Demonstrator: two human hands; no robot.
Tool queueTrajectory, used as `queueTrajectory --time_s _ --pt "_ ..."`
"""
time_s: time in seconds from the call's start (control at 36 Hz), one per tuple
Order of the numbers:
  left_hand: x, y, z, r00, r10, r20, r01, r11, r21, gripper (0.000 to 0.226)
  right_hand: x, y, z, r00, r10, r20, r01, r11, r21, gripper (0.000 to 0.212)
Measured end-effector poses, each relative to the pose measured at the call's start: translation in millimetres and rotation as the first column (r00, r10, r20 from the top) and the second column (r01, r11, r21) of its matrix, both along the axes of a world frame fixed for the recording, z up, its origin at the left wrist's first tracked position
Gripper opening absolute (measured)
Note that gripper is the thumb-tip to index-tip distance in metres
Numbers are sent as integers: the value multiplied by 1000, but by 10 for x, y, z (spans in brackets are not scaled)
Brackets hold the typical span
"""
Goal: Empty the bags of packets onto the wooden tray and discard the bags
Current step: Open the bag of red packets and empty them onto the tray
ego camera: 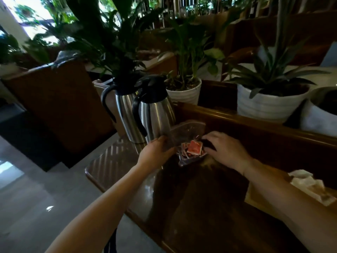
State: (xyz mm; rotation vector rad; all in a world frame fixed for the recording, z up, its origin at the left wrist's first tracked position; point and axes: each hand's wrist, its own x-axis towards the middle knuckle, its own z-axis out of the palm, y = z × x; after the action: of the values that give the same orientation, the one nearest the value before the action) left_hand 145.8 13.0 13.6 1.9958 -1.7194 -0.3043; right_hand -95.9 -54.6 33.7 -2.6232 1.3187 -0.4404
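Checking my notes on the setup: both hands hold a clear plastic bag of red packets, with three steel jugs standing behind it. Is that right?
Not quite: the head view shows two stainless steel jugs with black handles, not three. The rest holds: the left hand and right hand both hold the clear plastic bag of red packets.

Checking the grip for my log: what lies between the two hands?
In the head view, a clear plastic bag of red packets lies between the left hand and right hand; both touch it.
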Motion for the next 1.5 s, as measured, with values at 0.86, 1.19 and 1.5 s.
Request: queueTrajectory --time_s 0.86,1.19,1.5 --pt "-267 -24 -91 808 -106 -579 115 993 -22 33 316 -232 269 983 -100 151 116 988 -103 11" --pt "-667 203 179 513 -375 -772 448 884 -131 36 -110 666 407 651 -444 616 168 876 453 8" --pt "-1053 567 380 314 -406 -858 689 719 -88 31 -266 1613 365 240 -631 737 194 775 601 11"
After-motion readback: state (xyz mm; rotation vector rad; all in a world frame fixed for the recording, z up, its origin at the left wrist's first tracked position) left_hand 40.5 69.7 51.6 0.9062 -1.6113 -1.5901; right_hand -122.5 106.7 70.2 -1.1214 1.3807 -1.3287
